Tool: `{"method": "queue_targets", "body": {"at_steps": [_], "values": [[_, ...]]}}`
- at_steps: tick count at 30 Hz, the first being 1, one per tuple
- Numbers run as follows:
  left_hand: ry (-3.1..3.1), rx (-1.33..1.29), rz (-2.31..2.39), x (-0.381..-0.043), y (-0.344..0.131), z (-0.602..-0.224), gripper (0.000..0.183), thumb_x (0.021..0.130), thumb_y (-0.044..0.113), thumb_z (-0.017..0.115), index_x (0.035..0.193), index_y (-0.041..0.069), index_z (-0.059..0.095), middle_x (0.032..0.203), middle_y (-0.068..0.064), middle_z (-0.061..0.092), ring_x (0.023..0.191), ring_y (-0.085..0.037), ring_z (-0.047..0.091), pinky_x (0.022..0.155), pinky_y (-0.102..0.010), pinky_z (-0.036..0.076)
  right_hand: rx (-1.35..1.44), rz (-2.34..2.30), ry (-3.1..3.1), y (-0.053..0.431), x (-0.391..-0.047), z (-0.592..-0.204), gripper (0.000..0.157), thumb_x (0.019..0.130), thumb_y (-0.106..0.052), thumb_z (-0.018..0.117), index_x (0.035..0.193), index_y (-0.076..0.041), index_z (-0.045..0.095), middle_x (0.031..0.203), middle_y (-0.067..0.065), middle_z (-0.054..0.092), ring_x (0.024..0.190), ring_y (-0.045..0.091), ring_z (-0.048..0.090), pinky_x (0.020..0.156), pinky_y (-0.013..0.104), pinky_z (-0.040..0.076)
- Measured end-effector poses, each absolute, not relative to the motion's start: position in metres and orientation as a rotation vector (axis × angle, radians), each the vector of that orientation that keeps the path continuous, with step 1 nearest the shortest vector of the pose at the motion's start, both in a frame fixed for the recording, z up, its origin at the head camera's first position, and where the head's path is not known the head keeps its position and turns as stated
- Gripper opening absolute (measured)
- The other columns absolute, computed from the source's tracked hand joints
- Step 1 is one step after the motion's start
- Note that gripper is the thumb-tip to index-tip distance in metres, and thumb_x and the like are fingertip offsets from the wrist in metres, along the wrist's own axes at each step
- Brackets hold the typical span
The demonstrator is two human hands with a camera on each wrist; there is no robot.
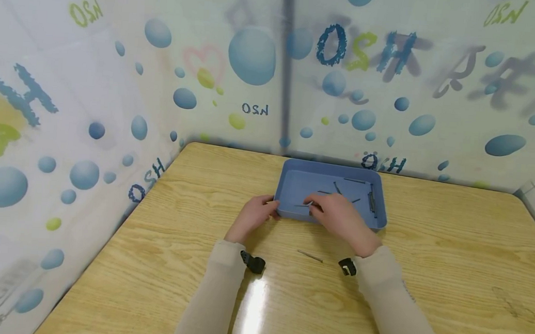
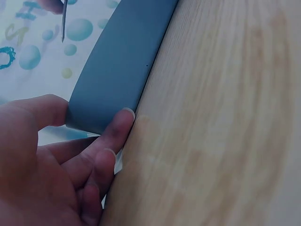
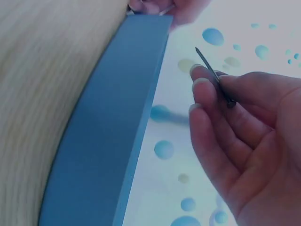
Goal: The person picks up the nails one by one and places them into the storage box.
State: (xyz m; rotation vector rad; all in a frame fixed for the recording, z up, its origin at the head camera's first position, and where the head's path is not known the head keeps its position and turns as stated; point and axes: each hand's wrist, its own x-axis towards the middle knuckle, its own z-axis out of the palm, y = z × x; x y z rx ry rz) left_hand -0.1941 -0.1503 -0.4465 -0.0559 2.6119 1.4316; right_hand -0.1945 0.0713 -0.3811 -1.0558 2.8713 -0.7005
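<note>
A shallow blue tray point(image 1: 294, 187) stands on the wooden table, with several nails lying in it. My right hand point(image 1: 336, 213) is over the tray's near side and pinches a nail point(image 3: 206, 64) between thumb and fingers, its point sticking out past the fingertips and its head towards the palm. At the tray's near left corner, my left hand point(image 1: 256, 213) holds the corner. In the left wrist view its thumb is at the rim and its fingertips point(image 2: 123, 123) lie against the outer wall, low by the tabletop.
One nail point(image 1: 310, 256) lies on the table point(image 1: 149, 262) in front of the tray, between the forearms. Inside the tray, a row of nails point(image 1: 371, 201) lies along the right wall. A printed curtain point(image 1: 251, 129) hangs behind the table and along its left side.
</note>
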Motion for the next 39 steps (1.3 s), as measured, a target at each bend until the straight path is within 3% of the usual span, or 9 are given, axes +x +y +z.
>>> {"method": "queue_targets", "body": {"at_steps": [3,10,23,32,39], "values": [[2.607,-0.057,1.442,-0.194,-0.150,-0.447,0.042,0.092,0.037,0.044,0.127,0.014,0.051,0.075,-0.001,0.066,0.082,-0.012,0.058,0.072,-0.030,0.045,-1.006,-0.747,2.866,0.080,-0.199,-0.379,0.019,0.090,-0.016,0.053,0.106,-0.011,0.063,0.080,-0.004,0.063,0.054,0.004,0.049,0.051,0.025,0.039],[2.617,-0.056,1.449,-0.195,-0.150,-0.448,0.039,0.092,0.036,0.044,0.124,0.014,0.054,0.075,-0.001,0.066,0.080,-0.012,0.057,0.070,-0.029,0.045,-0.886,-0.830,2.848,0.098,-0.205,-0.377,0.019,0.090,-0.018,0.053,0.106,-0.009,0.060,0.072,-0.001,0.062,0.059,0.015,0.058,0.053,0.027,0.043],[2.627,-0.066,1.454,-0.194,-0.150,-0.447,0.038,0.092,0.035,0.045,0.121,0.014,0.056,0.074,-0.001,0.065,0.078,-0.012,0.057,0.069,-0.029,0.045,-0.820,-0.870,2.913,0.114,-0.216,-0.385,0.014,0.089,-0.018,0.055,0.094,-0.010,0.065,0.074,0.003,0.062,0.059,0.014,0.056,0.055,0.030,0.043],[2.620,-0.061,1.462,-0.194,-0.150,-0.447,0.039,0.092,0.034,0.046,0.122,0.013,0.055,0.075,-0.001,0.065,0.078,-0.013,0.058,0.069,-0.029,0.045,-0.756,-0.857,2.859,0.117,-0.220,-0.387,0.025,0.092,-0.013,0.047,0.108,-0.004,0.064,0.084,0.007,0.065,0.056,0.014,0.051,0.051,0.031,0.038],[2.611,-0.054,1.462,-0.194,-0.150,-0.447,0.040,0.092,0.035,0.045,0.125,0.013,0.053,0.075,-0.001,0.065,0.079,-0.012,0.058,0.070,-0.029,0.046,-0.806,-0.815,2.824,0.117,-0.224,-0.393,0.024,0.091,-0.012,0.051,0.108,-0.003,0.064,0.082,0.005,0.065,0.068,0.017,0.059,0.064,0.035,0.045]]}}
